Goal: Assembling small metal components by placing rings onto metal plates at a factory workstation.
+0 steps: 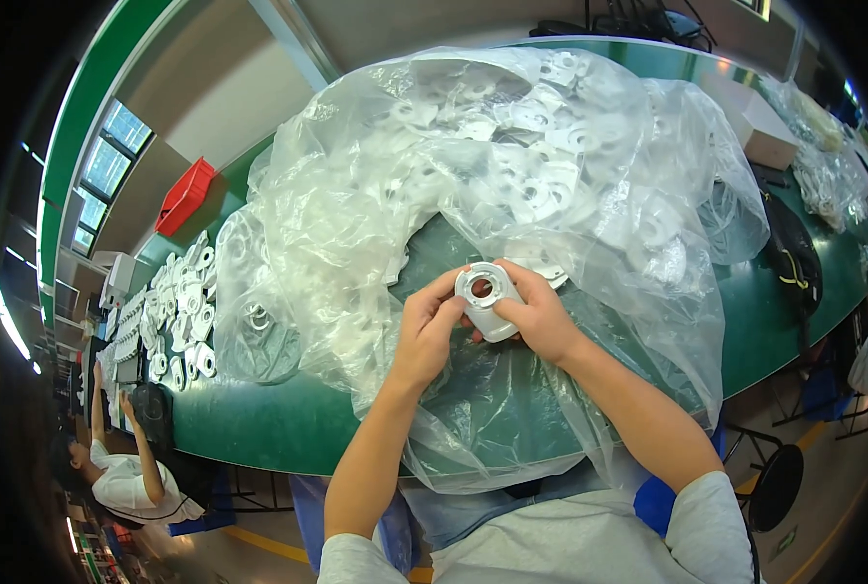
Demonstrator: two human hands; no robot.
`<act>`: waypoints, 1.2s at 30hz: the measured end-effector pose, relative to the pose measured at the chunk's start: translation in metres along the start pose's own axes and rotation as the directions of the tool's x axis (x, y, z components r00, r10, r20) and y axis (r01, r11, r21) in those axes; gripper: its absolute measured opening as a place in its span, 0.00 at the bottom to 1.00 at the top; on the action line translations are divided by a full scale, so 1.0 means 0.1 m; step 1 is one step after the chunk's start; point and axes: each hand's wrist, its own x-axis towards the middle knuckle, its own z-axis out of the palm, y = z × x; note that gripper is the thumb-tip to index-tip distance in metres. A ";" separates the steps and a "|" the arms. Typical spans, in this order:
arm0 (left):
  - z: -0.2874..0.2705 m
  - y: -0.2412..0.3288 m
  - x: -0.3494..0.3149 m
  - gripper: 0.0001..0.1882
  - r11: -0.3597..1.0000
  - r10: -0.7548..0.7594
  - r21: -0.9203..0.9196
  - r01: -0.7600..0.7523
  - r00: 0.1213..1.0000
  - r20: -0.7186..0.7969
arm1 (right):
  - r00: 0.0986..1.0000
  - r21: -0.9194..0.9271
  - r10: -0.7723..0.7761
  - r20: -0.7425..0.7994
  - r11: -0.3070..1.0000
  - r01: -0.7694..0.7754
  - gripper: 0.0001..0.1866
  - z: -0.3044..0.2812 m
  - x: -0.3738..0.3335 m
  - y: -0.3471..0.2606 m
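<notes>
Between my two hands is a white plastic housing (497, 324), rounded, with a round hole through a ring at its upper end. My left hand (428, 326) grips its left side, thumb near the ring. On the other side my right hand (543, 316) closes around it, the thumb lying across its front. Both hands hold it over the green table (258, 423). Around and beyond them spreads a large clear plastic bag (327, 234), with many similar white parts (541, 185) showing through the film. One white part (551, 273) lies just behind my right hand.
Rows of loose white parts (185, 311) cover the table's left end, near a red bin (185, 197). A co-worker (132, 477) sits there. At the right are a white box (760, 127), a black bag (790, 253) and more clear plastic (828, 165). A black stool (776, 487) stands below.
</notes>
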 end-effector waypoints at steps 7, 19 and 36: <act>0.03 0.01 0.00 0.16 0.999 0.016 0.042 -0.015 1.000 -0.008 | 1.000 -0.073 0.000 0.021 0.997 0.002 0.16 0.00 -0.01 -0.01; -0.01 -0.02 0.03 0.17 0.998 -0.048 -0.050 0.048 0.999 -0.007 | 0.997 -0.025 0.063 0.039 0.998 -0.062 0.20 -0.05 0.00 0.00; 0.17 -0.03 -0.01 0.21 0.996 -0.070 -0.052 0.070 0.997 0.012 | 0.987 -0.262 -0.162 0.025 0.951 0.163 0.17 -0.11 -0.02 0.06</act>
